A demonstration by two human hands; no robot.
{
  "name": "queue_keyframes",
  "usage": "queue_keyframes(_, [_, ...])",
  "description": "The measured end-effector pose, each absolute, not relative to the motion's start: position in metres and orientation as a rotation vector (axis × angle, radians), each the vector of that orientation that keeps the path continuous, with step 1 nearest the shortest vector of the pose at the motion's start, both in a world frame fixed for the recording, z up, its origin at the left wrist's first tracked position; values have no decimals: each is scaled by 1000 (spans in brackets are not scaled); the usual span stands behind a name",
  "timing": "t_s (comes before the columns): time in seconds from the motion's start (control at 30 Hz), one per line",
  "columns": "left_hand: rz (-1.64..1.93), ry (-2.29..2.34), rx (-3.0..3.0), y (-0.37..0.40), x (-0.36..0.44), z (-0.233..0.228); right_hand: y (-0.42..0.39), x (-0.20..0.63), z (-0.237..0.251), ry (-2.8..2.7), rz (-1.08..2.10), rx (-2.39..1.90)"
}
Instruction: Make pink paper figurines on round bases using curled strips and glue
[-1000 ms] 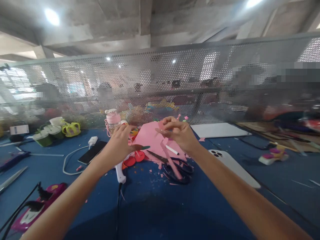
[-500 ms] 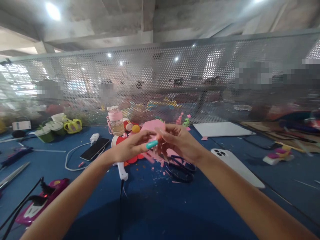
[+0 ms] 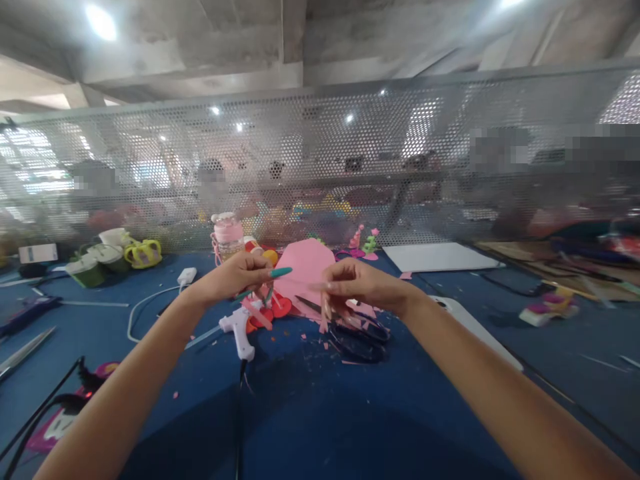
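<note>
My left hand [image 3: 246, 275] is closed in a pinch, with a long teal tip showing at the thumb. My right hand [image 3: 357, 285] pinches too, to the right of it. A thin, blurred pink strip [image 3: 307, 286] spans the gap between both sets of fingers. Behind it lies a large pink sheet [image 3: 307, 257] with trimmed corners. Dark-handled scissors [image 3: 360, 340] rest on the table under my right hand, among small pink scraps. Below my left hand sits a white glue gun [image 3: 243, 337], beside red round pieces [image 3: 281, 305].
A pink-lidded bottle [image 3: 229, 230] stands behind my left hand. Small flower-like figures [image 3: 371, 243] stand at the back. A white phone [image 3: 480, 333] lies right, a white board [image 3: 440, 257] behind it. A purple power strip [image 3: 55, 427] with cables is at left; a perforated metal screen [image 3: 310, 147] closes the back.
My hands have drawn apart, the left one moving left, and the pink strip now shows between them. More of the pink sheet and the glue gun is uncovered.
</note>
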State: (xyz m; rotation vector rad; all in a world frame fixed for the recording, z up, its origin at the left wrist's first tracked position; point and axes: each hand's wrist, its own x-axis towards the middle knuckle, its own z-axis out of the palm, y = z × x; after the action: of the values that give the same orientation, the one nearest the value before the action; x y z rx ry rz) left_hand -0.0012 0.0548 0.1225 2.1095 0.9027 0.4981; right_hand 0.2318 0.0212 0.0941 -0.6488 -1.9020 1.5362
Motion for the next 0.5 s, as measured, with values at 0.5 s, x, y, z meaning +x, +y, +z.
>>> queue_keyframes(0.5, [238, 1070, 3145, -2, 41, 117, 28, 181, 58, -1414, 1108, -944])
